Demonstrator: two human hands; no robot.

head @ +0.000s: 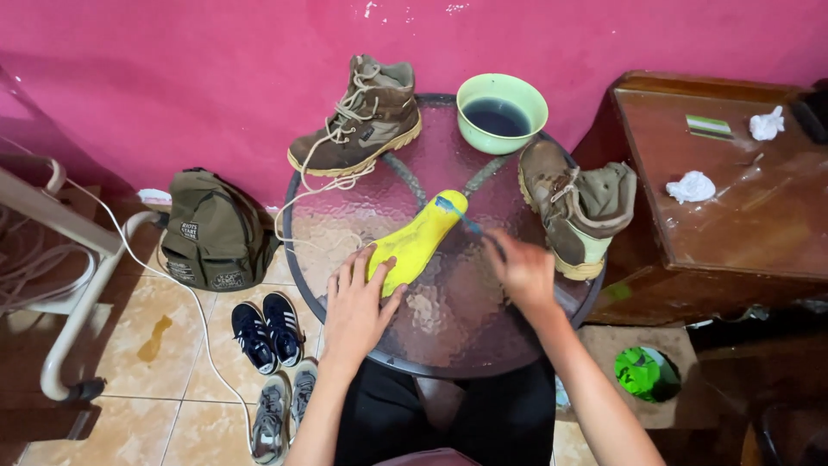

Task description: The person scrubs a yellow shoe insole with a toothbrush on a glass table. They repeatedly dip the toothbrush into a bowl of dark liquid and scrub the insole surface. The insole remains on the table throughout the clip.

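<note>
A yellow insole point(417, 239) lies on the round glass table point(466, 319). My left hand point(355, 306) lies flat on the insole's near end, pinning it. My right hand point(523, 269) grips a blue toothbrush point(461, 217), and its bristles touch the insole's far tip. A brown lace-up boot point(358, 118) stands at the table's far left. The other boot point(576, 204) sits at the right edge. A green bowl point(501, 112) of dark water stands between them at the back.
An olive backpack point(214, 231), dark blue sneakers point(266, 329) and grey sneakers point(284, 410) are on the tiled floor at left, with a white cable point(177, 282) and a metal frame point(76, 285). A wooden desk point(733, 207) with crumpled tissues point(691, 185) stands right. The wall behind is pink.
</note>
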